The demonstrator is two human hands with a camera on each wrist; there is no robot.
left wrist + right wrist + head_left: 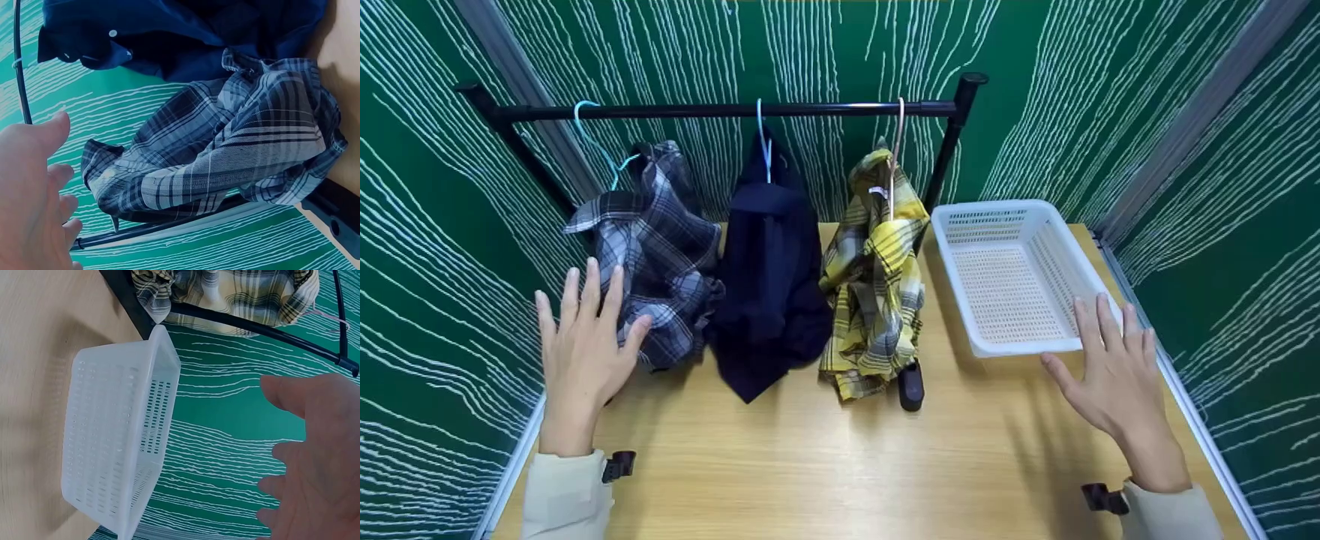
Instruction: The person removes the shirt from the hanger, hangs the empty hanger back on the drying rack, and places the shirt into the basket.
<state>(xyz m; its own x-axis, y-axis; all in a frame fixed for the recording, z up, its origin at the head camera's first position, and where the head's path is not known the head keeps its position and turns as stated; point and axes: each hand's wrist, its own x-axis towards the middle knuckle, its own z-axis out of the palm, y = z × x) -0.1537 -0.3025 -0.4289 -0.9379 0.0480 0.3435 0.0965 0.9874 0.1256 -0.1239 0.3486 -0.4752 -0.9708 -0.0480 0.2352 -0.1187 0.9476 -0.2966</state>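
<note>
My left hand (587, 349), fingers straight and spread, hovers in front of a grey-and-white plaid shirt (660, 255) on a light blue hanger (598, 150). In the left wrist view that plaid shirt (225, 146) lies beyond the fingertips, apart from them. A dark navy shirt (769, 277) hangs mid-rail from another blue hanger (766, 146). To its right a yellow plaid shirt (877, 285) hangs from a pink hanger (898, 142). My right hand (1117, 375), also spread and holding nothing, overlaps the front right corner of a white plastic basket (1012, 289).
A black clothes rack (690, 112) stands on the wooden table (810, 465), its dark foot (911, 386) reaching forward below the yellow shirt. Green walls (1065, 112) with white streaks enclose the back and both sides, joined by grey metal posts (1192, 112).
</note>
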